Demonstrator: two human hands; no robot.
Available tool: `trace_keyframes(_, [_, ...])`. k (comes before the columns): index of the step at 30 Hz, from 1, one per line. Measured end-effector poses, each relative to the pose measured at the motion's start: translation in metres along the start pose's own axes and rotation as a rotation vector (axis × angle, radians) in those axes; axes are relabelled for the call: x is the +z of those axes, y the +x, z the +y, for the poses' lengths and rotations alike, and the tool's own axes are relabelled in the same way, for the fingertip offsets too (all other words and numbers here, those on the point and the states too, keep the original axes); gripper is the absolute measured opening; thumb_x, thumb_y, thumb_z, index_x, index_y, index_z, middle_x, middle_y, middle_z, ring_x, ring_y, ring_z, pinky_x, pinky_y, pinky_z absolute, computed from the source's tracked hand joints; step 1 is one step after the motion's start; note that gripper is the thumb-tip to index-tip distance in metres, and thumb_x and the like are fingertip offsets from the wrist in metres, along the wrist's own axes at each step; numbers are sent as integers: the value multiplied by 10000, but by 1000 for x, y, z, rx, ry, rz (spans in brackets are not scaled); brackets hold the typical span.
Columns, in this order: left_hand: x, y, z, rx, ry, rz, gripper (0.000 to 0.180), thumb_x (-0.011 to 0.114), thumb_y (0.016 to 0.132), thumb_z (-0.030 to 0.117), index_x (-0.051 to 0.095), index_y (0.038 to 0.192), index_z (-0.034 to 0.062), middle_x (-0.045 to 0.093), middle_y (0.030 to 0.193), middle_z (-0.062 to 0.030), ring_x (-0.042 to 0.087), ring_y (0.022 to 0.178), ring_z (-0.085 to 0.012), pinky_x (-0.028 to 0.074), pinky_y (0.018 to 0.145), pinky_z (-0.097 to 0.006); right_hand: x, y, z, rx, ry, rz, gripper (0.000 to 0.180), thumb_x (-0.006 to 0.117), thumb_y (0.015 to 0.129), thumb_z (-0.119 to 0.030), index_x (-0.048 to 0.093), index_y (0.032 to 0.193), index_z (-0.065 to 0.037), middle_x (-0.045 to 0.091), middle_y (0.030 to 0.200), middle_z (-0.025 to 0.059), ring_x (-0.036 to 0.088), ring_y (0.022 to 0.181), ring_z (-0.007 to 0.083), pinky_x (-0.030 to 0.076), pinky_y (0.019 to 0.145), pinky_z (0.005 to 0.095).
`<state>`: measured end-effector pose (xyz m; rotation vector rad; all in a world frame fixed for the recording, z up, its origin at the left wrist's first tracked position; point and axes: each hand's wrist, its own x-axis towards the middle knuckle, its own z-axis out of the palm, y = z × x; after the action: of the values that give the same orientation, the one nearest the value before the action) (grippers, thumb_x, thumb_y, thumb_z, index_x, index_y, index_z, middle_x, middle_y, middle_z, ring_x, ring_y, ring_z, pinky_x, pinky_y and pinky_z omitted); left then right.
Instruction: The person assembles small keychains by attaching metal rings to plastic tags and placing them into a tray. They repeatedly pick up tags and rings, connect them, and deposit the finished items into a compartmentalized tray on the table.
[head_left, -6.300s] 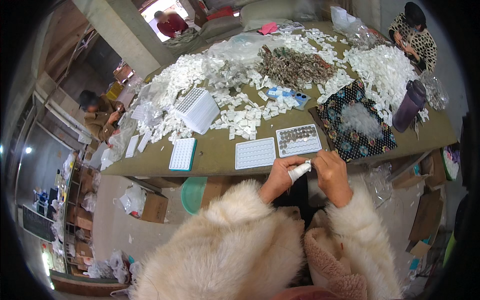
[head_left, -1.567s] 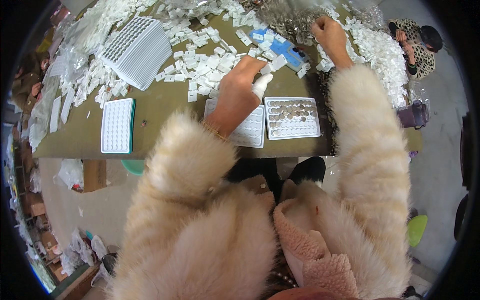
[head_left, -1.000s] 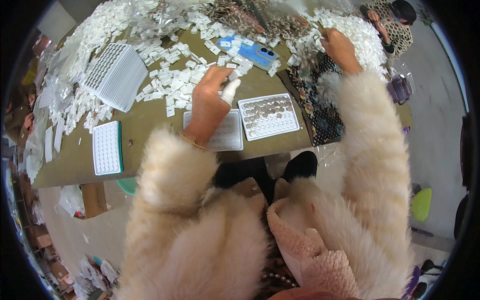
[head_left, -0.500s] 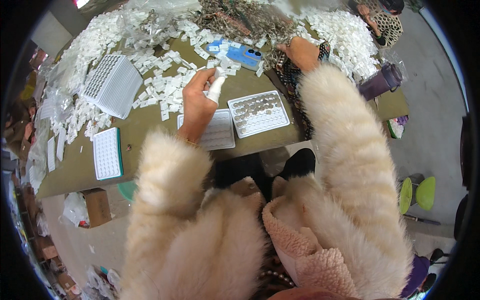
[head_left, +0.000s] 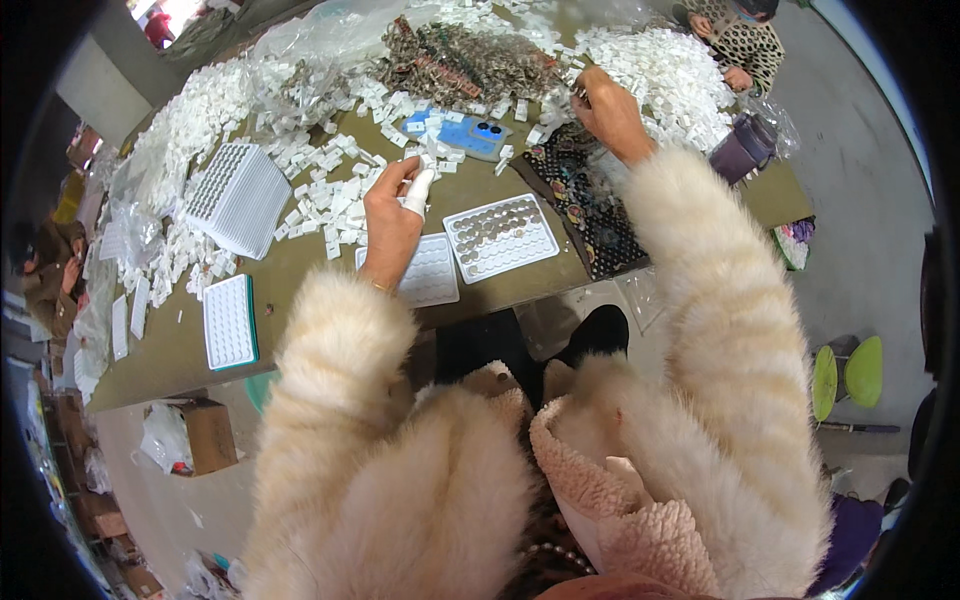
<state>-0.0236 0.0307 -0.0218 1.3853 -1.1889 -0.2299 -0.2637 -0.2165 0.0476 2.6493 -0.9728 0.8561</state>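
the filled tray [head_left: 500,236] lay on the table [head_left: 300,270], just right of the empty tray [head_left: 425,272]. the left hand [head_left: 392,215], fingers closed on a small white piece [head_left: 419,190], hovered beside it. the right hand [head_left: 610,110] reached far past the tray into the white pieces [head_left: 665,75]; its grip could not be told. picking one piece at a time and seating each squarely seemed wise.

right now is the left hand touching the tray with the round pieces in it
Apart. The head view shows the left hand resting over the empty white tray, with a strip of that tray between it and the filled tray.
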Motion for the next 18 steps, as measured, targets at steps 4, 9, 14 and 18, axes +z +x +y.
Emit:
trace_keyframes(4, [-3, 14, 43, 132, -106, -83, 201, 693, 912, 57, 689, 1110, 18, 662, 1030, -49, 577, 759, -100, 482, 693, -237, -25, -2, -6, 9, 301, 81, 274, 727, 853, -106, 606, 1079, -8, 656, 1055, 190, 670, 856, 393, 541, 736, 450])
trace_keyframes(9, [3, 12, 101, 86, -321, -287, 246, 731, 878, 78, 717, 1123, 65, 587, 1358, -44, 513, 710, -51, 457, 667, -206, -60, -27, -50, -387, 475, 77, 255, 720, 845, -58, 624, 1077, -13, 651, 1051, 153, 645, 981, 357, 529, 821, 426])
trace_keyframes(14, [18, -10, 130, 202, -159, -442, 259, 728, 866, 69, 714, 1125, 76, 563, 1384, -49, 532, 775, -43, 438, 673, -204, -101, -68, -95, -306, 817, 77, 343, 698, 853, -23, 607, 1183, -8, 656, 1091, 163, 661, 1011, 317, 531, 858, 380])
trace_keyframes(18, [29, -34, 139, 240, -63, -431, 286, 750, 836, 60, 700, 1115, 26, 610, 1230, -99, 616, 944, -176, 497, 734, -275, -120, -102, -106, -113, 1008, -3, 439, 656, 870, 22, 584, 1298, -42, 659, 1145, 170, 665, 1040, 289, 533, 904, 352])
